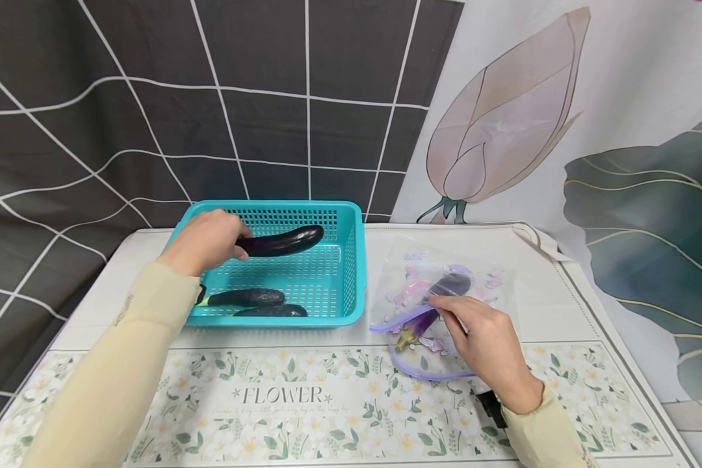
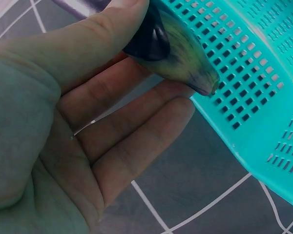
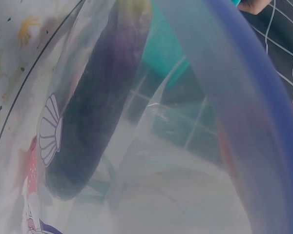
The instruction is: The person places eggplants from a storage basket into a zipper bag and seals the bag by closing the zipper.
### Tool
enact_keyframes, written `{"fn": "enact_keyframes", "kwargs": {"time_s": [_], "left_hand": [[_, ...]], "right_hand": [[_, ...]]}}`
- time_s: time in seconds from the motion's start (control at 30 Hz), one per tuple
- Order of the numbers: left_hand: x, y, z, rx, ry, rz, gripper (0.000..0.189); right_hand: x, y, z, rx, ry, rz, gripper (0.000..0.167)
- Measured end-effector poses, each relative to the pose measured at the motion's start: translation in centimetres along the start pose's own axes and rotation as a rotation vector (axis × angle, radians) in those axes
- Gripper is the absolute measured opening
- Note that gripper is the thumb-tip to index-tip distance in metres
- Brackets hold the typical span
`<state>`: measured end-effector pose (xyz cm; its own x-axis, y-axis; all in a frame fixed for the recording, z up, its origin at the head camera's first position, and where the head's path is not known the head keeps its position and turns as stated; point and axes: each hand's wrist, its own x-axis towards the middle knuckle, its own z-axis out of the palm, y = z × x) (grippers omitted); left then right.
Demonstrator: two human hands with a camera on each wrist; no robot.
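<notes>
My left hand [image 1: 207, 240] grips a glossy dark purple eggplant [image 1: 286, 242] near its stem end, above the turquoise basket [image 1: 355, 266]. In the left wrist view, the thumb presses on that eggplant's greenish cap [image 2: 185, 56]. Two more eggplants lie in the basket's near side, one [image 1: 251, 298] behind the other [image 1: 275, 311]. With thumb and fingers, my right hand [image 1: 484, 338] pinches the purple-edged opening of a clear printed zip bag [image 1: 386, 286]. Inside the bag rests another eggplant [image 1: 418, 323], its stem toward the parted opening; the right wrist view shows its dark body [image 3: 95, 107] through the plastic.
Basket and bag stand side by side on a white table [image 1: 515, 260] with a floral "FLOWER" mat strip [image 1: 281, 396] along its front. A dark gridded curtain [image 1: 263, 58] and a flower-print curtain [image 1: 503, 130] hang behind.
</notes>
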<state>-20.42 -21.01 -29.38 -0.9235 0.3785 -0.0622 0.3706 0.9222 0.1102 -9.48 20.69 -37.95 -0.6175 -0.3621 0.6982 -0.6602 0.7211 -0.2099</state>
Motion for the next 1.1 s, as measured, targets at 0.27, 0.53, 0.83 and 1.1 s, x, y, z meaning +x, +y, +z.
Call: {"fn": "enact_keyframes", "kwargs": {"time_s": [0.27,0.53,0.83,1.1], "left_hand": [[-0.5,0.8,-0.3,0.015,0.019,0.015,0.041],[-1.0,1.4,-0.4,0.012,0.017,0.025,0.041],[-1.8,2.1,-0.6,0.009,0.041,0.021,0.041],[-2.5,2.6,-0.8,0.014,0.063,0.046,0.038]], "right_hand": [[0.0,0.0,0.1,0.001,0.001,-0.002,0.036],[-0.1,0.0,0.0,-0.004,-0.011,0.002,0.036],[0.0,0.0,0.0,0.004,-0.006,0.0,0.036],[0.0,0.0,0.1,0.001,-0.005,-0.002,0.035]]}}
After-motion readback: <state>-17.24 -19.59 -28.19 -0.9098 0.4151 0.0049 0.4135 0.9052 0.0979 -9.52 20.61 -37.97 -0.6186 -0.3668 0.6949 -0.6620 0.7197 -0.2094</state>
